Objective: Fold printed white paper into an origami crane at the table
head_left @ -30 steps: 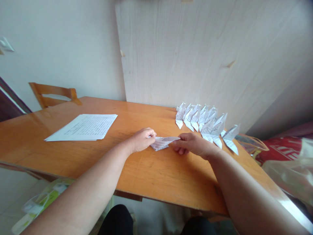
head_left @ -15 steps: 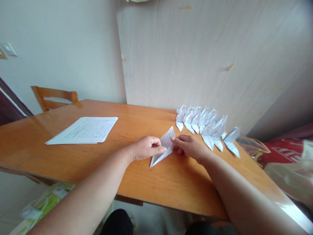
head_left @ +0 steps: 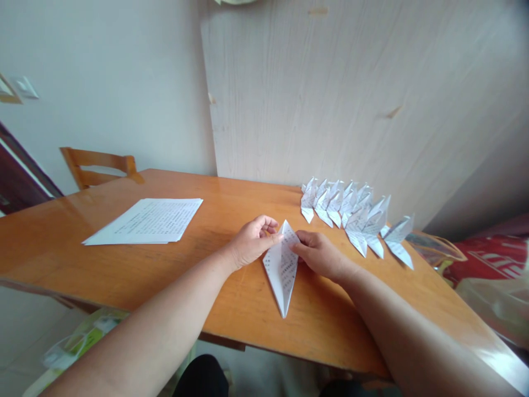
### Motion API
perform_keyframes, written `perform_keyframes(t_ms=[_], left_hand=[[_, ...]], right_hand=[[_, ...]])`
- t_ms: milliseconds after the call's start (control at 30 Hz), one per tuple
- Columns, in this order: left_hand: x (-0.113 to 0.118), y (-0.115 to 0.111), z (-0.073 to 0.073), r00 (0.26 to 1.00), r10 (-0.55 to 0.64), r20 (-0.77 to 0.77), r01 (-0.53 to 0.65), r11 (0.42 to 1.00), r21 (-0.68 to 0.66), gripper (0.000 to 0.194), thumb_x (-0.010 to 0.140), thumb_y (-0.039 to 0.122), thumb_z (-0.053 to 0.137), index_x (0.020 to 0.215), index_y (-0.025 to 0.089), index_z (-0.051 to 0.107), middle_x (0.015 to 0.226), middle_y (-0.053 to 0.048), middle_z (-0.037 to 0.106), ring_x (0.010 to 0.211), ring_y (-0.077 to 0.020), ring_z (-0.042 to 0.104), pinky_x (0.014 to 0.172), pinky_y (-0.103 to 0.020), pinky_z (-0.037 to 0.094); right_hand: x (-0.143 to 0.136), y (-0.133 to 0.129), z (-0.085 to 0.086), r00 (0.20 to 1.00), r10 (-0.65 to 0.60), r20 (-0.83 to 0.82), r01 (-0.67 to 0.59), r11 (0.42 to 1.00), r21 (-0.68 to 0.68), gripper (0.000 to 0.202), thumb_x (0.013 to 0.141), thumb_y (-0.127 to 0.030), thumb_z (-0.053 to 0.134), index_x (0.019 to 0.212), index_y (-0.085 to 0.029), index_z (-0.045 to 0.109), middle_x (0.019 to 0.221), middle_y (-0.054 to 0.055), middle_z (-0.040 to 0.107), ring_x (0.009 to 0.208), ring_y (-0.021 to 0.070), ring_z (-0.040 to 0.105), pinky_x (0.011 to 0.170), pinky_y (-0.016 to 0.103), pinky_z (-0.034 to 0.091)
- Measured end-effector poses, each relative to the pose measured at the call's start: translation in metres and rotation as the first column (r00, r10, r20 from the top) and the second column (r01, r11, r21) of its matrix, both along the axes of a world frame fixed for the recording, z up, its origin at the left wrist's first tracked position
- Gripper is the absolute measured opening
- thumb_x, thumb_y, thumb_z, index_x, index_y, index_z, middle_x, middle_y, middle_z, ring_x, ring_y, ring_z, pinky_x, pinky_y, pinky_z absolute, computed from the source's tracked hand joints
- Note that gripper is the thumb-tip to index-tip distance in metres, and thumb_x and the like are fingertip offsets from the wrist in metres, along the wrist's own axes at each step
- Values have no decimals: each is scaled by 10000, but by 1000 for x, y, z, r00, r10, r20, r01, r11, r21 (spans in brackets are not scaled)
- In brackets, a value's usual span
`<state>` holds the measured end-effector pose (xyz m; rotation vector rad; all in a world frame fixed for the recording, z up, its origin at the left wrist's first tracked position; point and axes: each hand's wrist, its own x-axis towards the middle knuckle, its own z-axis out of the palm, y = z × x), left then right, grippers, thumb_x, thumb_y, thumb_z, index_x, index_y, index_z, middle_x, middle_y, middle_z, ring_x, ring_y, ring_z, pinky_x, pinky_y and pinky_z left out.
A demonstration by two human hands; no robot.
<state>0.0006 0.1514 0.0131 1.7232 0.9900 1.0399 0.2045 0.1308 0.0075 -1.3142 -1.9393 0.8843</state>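
Observation:
A folded sheet of printed paper (head_left: pixel 282 275), now a long kite shape with creases down its middle, is held just above the wooden table with its narrow point toward me. My right hand (head_left: pixel 320 253) pinches its right edge, thumb on top and fingers behind. At the upper left edge is my left hand (head_left: pixel 255 240), its thumb on the paper near the top point and its fingers curled. Off to the right, several folded paper figures (head_left: pixel 355 212) with raised points stand close together in rows.
On the left of the wooden table (head_left: pixel 231 201) lies a stack of printed sheets (head_left: pixel 146 220). A wooden chair (head_left: pixel 101 161) stands behind the table's far left end. Past the right edge are red and clear plastic bags (head_left: pixel 491 259). A wall board rises behind.
The folded paper has turned and spread from a narrow slanted shape into a kite shape pointing at me. My left hand has moved up to its top; the right grips its side.

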Motion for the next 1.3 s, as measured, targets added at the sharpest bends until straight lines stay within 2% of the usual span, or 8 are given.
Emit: perform_keyframes(t_ms=[67,233,467,633,867,967,1100,1300], left_hand=[[2,0,0,996,-51,74,58,993,-102,331,812,396,691,1026,157,608,969,-47,650,825,-153,599,752,-286,476],[4,-1,0,978,-90,188,138,955,-262,285,786,386,699,931,157,610,783,4,641,652,-122,574,636,-253,436],[6,3,-6,981,-37,189,88,959,-270,183,772,311,677,831,174,571,675,41,593,576,-100,530,567,-223,381],[8,5,-7,979,-29,202,83,961,-263,118,771,257,642,824,183,567,665,42,593,572,-106,543,568,-227,392],[10,5,-9,981,30,192,20,967,-255,183,770,321,685,819,167,600,682,23,608,580,-109,532,559,-231,395],[8,6,-9,972,20,235,48,959,-281,220,772,348,703,831,160,606,698,16,616,595,-110,542,575,-233,404],[6,8,-8,965,5,263,73,956,-284,234,779,355,713,838,151,615,728,5,639,610,-104,547,604,-235,409],[5,8,-8,961,-21,277,98,959,-266,204,772,320,712,809,147,610,713,8,635,616,-102,545,639,-243,412]], right_hand=[[-2,-2,1,999,40,-7,-40,999,6,174,867,-315,522,732,-210,556,683,-19,536,629,140,492,556,251,364],[-6,-3,2,998,60,9,-60,998,20,202,883,-348,525,744,-209,570,688,-16,552,632,145,493,558,258,366],[-10,-3,5,984,-169,62,156,972,177,127,828,-330,585,766,-222,556,691,4,614,641,165,544,573,268,381],[-14,-6,5,973,-198,121,164,956,244,118,828,-288,559,731,-225,535,659,-6,603,603,150,541,549,262,358],[-21,-13,6,964,-215,157,153,930,335,147,846,-282,552,718,-227,506,655,-10,588,592,140,523,544,264,330],[-19,-11,8,985,-167,52,149,954,259,196,882,-343,527,727,-223,535,656,-4,578,602,144,519,559,267,367],[-11,-6,10,961,-188,-203,193,981,4,200,882,-355,499,789,-210,600,728,15,608,650,153,551,604,271,440],[-9,-5,6,950,-127,-286,55,968,-246,208,842,-400,582,758,-214,622,732,11,622,703,164,573,664,280,451]])
